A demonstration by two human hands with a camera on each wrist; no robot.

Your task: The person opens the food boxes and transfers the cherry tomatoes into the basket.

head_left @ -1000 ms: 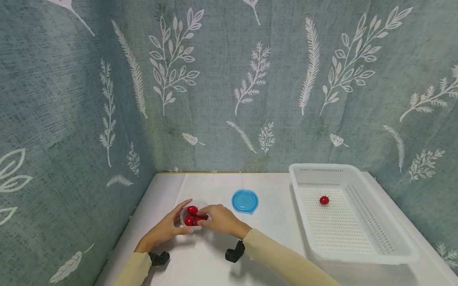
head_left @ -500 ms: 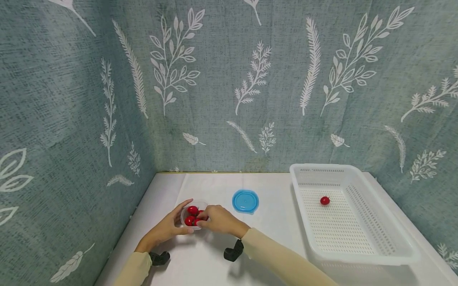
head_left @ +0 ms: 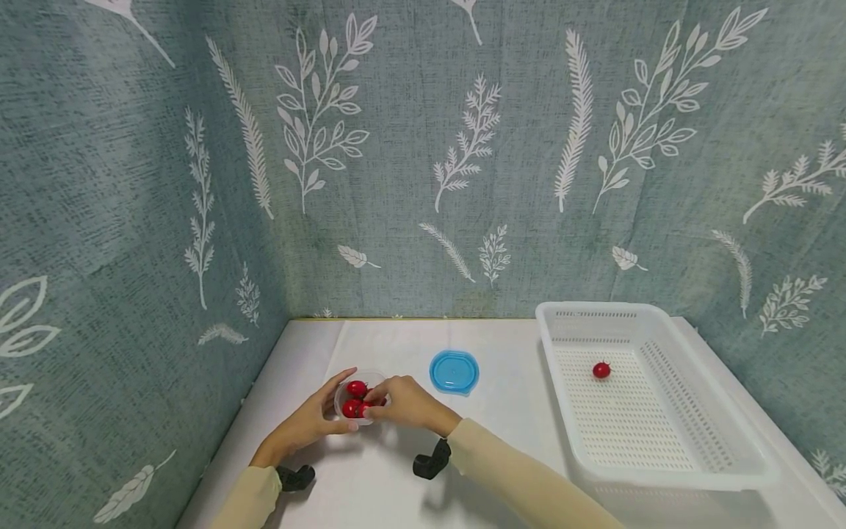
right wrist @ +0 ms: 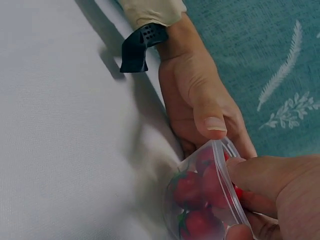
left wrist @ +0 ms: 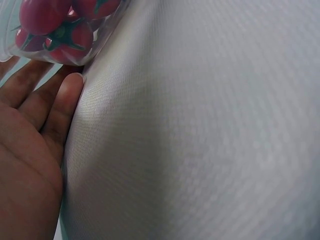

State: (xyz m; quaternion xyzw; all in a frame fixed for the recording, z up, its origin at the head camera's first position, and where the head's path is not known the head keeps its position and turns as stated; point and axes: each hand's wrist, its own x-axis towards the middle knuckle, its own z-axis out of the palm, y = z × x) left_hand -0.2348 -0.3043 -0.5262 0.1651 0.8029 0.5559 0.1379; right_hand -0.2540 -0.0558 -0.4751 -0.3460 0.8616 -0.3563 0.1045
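In the head view, my left hand (head_left: 297, 426) spans a small clear plastic container (head_left: 378, 376), thumb on the near side and fingers on the far side. Several red cherry tomatoes (head_left: 357, 389) with green stems lie inside. My right hand (head_left: 413, 404) reaches in from the right, its thumb and fingertips pinching a tomato among the others. The right wrist view has the container (right wrist: 218, 160) tilted, the left thumb at its rim and the right fingers (right wrist: 260, 175) over its opening. Through the clear wall, tomatoes (left wrist: 45, 15) show beyond the left fingers in the left wrist view.
A blue lid (head_left: 454, 372) lies on the white table (head_left: 396, 485) behind the right hand. To the right stands a large white slotted basket (head_left: 634, 430) holding one cherry tomato (head_left: 601, 370). Patterned grey-green cloth (head_left: 396, 147) walls the back and sides.
Both hands stay at the container, with only slight movement of the right fingers over the tomatoes. The lone tomato in the basket has rolled a little, its stem end tipping right.
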